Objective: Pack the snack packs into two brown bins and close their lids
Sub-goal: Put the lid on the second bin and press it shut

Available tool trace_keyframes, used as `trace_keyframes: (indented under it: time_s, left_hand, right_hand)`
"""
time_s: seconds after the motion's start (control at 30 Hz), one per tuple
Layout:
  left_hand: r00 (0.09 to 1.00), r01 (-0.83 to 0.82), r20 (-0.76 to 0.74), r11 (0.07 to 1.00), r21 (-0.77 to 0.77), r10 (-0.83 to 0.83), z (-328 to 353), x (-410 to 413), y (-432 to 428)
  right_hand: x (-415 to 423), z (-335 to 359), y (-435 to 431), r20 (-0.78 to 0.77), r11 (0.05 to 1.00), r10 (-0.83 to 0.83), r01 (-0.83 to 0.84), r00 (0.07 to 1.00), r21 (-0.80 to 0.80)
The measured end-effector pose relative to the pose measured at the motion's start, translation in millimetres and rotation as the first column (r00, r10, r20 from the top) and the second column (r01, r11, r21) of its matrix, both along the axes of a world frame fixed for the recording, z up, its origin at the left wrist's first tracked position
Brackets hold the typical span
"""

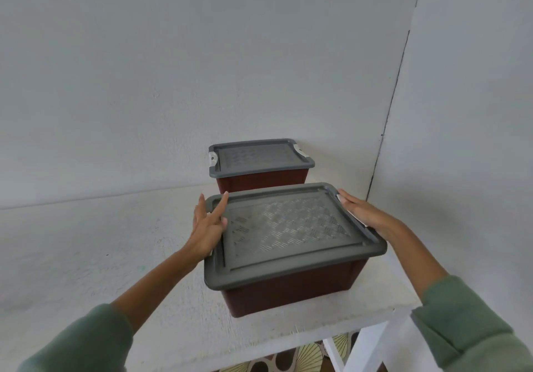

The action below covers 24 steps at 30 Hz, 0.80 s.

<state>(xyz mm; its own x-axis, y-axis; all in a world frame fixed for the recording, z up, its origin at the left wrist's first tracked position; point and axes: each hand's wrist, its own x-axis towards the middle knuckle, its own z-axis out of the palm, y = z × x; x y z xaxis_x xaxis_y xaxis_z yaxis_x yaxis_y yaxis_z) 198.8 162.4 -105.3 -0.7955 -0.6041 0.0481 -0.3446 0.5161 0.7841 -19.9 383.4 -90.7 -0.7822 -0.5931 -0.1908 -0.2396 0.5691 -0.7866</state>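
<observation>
In the head view, the near bin (288,291) stands at the front right of the white worktop (115,256). Its grey lid (288,227) lies on top. The far bin (259,181) sits behind it against the wall, its lid (259,155) down and a white latch (212,158) showing at each end. No snack packs are in sight, so they are presumably inside.

The left grip (206,227) rests at the lid's left end, fingers straight and apart, clamped on nothing. The right grip (360,213) lies flat over the right end, fingers together, covering a sliver of white that is likely that end's latch.

The step in hand looks like seating and latching this lid. It goes best with even downward pressure at both ends, so the rim drops all round. Each latch then wants folding over with fingertips clear of the pinch. Pressing on one end only could rock the lid or slide the bin toward the worktop edge.
</observation>
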Motion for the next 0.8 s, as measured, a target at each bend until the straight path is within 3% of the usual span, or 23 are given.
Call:
trace_keyframes:
  time_s: [0.1,0.23,0.4,0.67,0.8]
  left_hand:
    - [0.959,0.001,-0.262,0.926,0.378,0.106,5,4,9]
    - [0.907,0.024,-0.336,0.769,0.639,0.252,0,8,6]
    - [0.923,0.076,-0.342,0.79,0.608,0.174,1,6,1]
    - [0.978,-0.058,-0.163,0.92,0.387,0.13,5,-1,4]
    - [0.983,-0.067,-0.138,0.939,0.336,0.12,3,0,0]
  right_hand:
    - [-1,-3,2,0.1,0.992,-0.008,0.021,0.995,-0.128]
    - [-4,-5,1,0.129,0.989,-0.015,0.034,0.991,-0.143]
    - [-6,-6,0,0.11,0.991,-0.029,0.043,0.993,-0.126]
    - [-3,-1,-2,0.096,0.999,-0.018,0.022,0.995,-0.041]
    - [6,-2,-2,0.126,0.997,-0.029,0.038,0.992,-0.074]
